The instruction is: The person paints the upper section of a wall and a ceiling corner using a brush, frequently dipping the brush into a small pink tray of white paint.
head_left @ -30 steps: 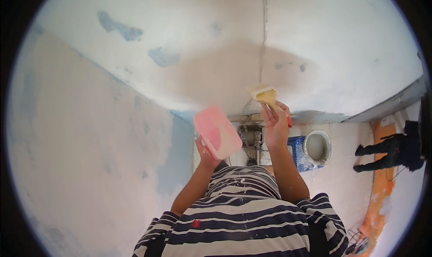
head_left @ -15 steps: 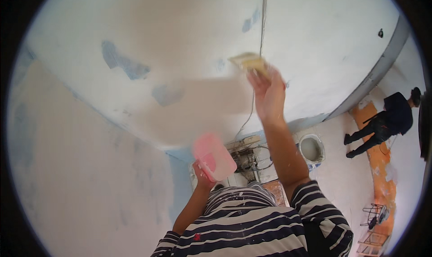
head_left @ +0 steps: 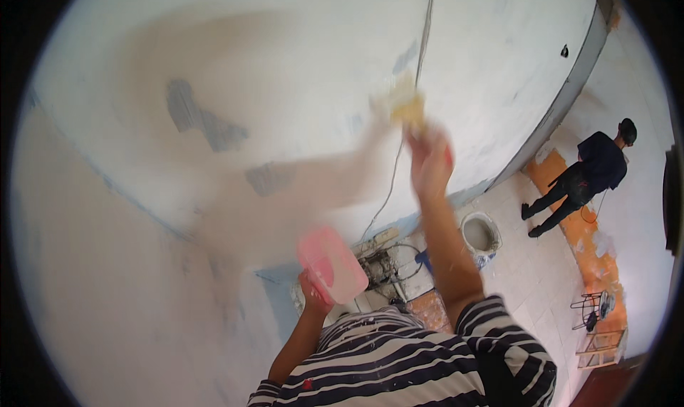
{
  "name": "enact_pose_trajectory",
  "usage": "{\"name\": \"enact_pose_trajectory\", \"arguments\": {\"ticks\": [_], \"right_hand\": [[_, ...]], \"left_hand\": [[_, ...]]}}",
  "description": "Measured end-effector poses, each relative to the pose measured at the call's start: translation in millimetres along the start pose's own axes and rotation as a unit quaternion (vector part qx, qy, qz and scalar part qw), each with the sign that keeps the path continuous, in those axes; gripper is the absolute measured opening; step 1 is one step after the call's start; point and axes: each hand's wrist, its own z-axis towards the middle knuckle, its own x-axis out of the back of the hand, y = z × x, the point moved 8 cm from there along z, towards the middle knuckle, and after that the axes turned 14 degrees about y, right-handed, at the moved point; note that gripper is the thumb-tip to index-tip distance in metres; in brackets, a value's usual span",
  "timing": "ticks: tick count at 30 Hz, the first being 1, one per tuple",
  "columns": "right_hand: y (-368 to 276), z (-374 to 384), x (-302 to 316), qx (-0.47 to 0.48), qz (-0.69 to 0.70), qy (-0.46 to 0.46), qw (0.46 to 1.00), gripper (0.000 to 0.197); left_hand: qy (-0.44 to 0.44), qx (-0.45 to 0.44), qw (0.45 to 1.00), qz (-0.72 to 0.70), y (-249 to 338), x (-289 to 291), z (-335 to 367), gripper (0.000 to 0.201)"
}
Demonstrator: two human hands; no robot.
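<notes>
My right hand (head_left: 430, 161) is raised to the wall, fingers closed round a wide flat paintbrush (head_left: 407, 112). The brush is yellowish with pale bristles and smeared by motion; it is at or close to the white wall (head_left: 299, 72), but contact is hard to tell. Lower down, my left hand (head_left: 313, 291) grips the side of a pink plastic tub (head_left: 318, 254), tilted so that whitish stuff shows inside. Grey-blue patches (head_left: 184, 106) mark the wall left of the brush, and my arm's shadow falls across it.
A thin cable (head_left: 394, 172) runs down the wall. Below it stands a paint-spattered machine (head_left: 385, 268) with hoses. A bucket of whitish liquid (head_left: 480, 234) is on the floor to the right. Farther right, another person (head_left: 584, 175) stands near an orange wall strip (head_left: 598, 279) and a wire stool (head_left: 593, 308).
The brush has moved slightly along the wall in my right hand and its bristles have turned upward. My left hand still holds the tub. The view has shifted, and my shadow on the wall has changed.
</notes>
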Motion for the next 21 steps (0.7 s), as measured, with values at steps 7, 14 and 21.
{"name": "enact_pose_trajectory", "arguments": {"ticks": [7,14,21], "right_hand": [[92,-85,121,-0.117,-0.108,0.199,0.967,0.026],[-124,26,-142,0.119,0.056,-0.027,0.991,0.022],[-34,7,-34,0.079,0.0,0.03,0.996,0.025]], "left_hand": [[0.007,0.015,1.0,-0.005,9,0,1,0.06],[-0.012,0.022,0.999,0.023,18,7,9,0.061],[0.0,0.038,0.999,-0.018,18,15,19,0.061]]}}
